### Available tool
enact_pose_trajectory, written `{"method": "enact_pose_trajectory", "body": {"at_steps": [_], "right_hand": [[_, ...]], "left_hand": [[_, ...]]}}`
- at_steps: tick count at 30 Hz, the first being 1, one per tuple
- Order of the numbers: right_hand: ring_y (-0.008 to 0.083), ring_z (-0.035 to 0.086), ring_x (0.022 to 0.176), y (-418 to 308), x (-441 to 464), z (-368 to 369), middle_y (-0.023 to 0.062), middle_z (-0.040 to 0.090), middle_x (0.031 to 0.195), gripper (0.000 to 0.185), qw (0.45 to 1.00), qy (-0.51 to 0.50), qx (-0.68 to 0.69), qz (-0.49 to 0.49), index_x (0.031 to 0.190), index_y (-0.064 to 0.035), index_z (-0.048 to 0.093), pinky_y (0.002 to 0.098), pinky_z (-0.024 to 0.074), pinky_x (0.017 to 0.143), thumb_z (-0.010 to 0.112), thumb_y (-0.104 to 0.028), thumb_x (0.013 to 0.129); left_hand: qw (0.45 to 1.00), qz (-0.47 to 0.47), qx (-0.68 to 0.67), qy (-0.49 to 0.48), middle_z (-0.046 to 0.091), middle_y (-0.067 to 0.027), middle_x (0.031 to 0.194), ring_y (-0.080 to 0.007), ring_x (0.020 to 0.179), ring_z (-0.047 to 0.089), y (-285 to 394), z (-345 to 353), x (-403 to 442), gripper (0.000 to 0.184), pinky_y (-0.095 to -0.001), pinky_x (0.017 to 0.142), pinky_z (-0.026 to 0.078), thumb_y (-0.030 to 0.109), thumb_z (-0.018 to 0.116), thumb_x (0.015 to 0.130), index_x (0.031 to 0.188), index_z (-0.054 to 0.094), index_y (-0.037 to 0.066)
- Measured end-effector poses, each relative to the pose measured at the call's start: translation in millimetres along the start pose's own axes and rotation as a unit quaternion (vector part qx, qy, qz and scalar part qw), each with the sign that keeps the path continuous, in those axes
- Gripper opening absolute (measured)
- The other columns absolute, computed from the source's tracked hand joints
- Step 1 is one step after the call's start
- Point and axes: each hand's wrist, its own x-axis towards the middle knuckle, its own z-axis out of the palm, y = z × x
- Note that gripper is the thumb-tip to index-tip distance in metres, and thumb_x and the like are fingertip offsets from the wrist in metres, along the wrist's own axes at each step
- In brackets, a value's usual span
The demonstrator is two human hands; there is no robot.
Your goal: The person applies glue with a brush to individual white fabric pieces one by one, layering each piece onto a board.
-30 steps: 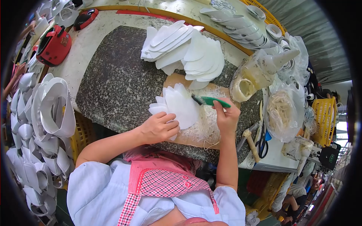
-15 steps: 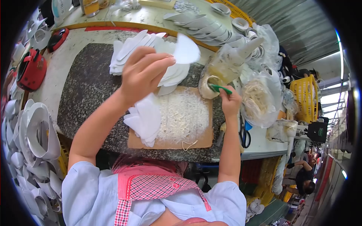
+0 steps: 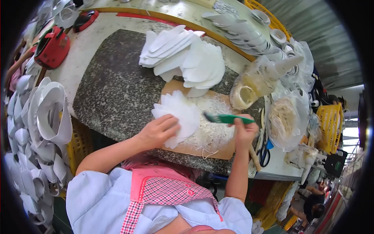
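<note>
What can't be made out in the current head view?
Bristles of the green brush in the right hand: head view, blurred.
White pieces under the left hand: head view, partly hidden by that hand.
Cardboard beneath those pieces: head view, covered by them.
Fill level in the crusted pot: head view, too small to tell.
Distant person, lower right: head view, too small for detail.

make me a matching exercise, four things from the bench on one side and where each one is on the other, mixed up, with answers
1. green-handled brush
2. left hand
3. brown cardboard
4. red container

A. flat on the dark slab
B. left of the slab
C. in the right hand
D. on the fanned white pieces

1-C, 2-D, 3-A, 4-B
</note>
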Motion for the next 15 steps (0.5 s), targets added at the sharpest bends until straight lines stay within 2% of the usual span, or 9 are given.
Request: {"method": "enact_pose_trajectory", "body": {"at_steps": [3, 6, 9, 12, 15], "right_hand": [[0.0136, 0.058, 0.061, 18.8, 9.6, 37.8, 0.0077, 0.061, 0.070, 0.005, 0.986, -0.093, -0.138, -0.021, 0.082, 0.0044, 0.061, 0.0240, 0.0442, 0.054, 0.063, -0.001, 0.081], [0.0125, 0.057, 0.060, 11.1, 9.4, 40.3, 0.0068, 0.061, 0.069, 0.002, 0.962, -0.111, -0.231, -0.095, 0.082, 0.0026, 0.063, 0.0233, 0.0432, 0.054, 0.062, 0.002, 0.080], [0.0160, 0.056, 0.055, -4.1, -25.2, 36.8, 0.0080, 0.061, 0.066, 0.005, 0.958, -0.161, -0.228, -0.061, 0.081, -0.0004, 0.065, 0.0263, 0.0413, 0.050, 0.066, 0.000, 0.076], [0.0189, 0.056, 0.053, -0.9, -50.3, 37.3, 0.0092, 0.061, 0.065, 0.006, 0.962, -0.174, -0.204, -0.054, 0.079, -0.0010, 0.065, 0.0280, 0.0408, 0.049, 0.068, -0.002, 0.074], [0.0195, 0.056, 0.054, 4.2, -58.9, 38.5, 0.0096, 0.061, 0.066, 0.006, 0.970, -0.152, -0.174, -0.070, 0.078, -0.0005, 0.065, 0.0279, 0.0412, 0.050, 0.069, -0.002, 0.074]], "left_hand": [[1.000, 0.006, -0.025, -0.011, 0.054, -0.0135, 0.104, -0.0300, 0.100, 0.054, -1.7, 6.9, 6.5, 0.032, -0.0367, 0.086, 0.047, 0.009, 0.070, 0.067, 0.096, 0.059, 0.002], [0.997, -0.020, -0.075, -0.005, 0.055, -0.0134, 0.100, -0.0298, 0.099, 0.054, 1.4, 0.5, 10.0, 0.027, -0.0367, 0.085, 0.047, 0.003, 0.066, 0.069, 0.094, 0.059, 0.002], [0.978, -0.092, -0.184, 0.040, 0.056, -0.0138, 0.094, -0.0306, 0.096, 0.053, -4.6, -5.1, 19.8, 0.023, -0.0380, 0.080, 0.046, -0.002, 0.058, 0.070, 0.092, 0.055, 0.000], [0.975, -0.142, -0.170, 0.019, 0.057, -0.0163, 0.092, -0.0322, 0.094, 0.053, -22.2, -0.8, 62.8, 0.026, -0.0390, 0.078, 0.045, -0.007, 0.050, 0.070, 0.095, 0.055, -0.001], [0.986, -0.114, -0.116, -0.040, 0.057, -0.0174, 0.089, -0.0337, 0.091, 0.053, -29.3, 26.4, 86.3, 0.029, -0.0411, 0.078, 0.044, -0.007, 0.047, 0.070, 0.097, 0.056, -0.001]]}}
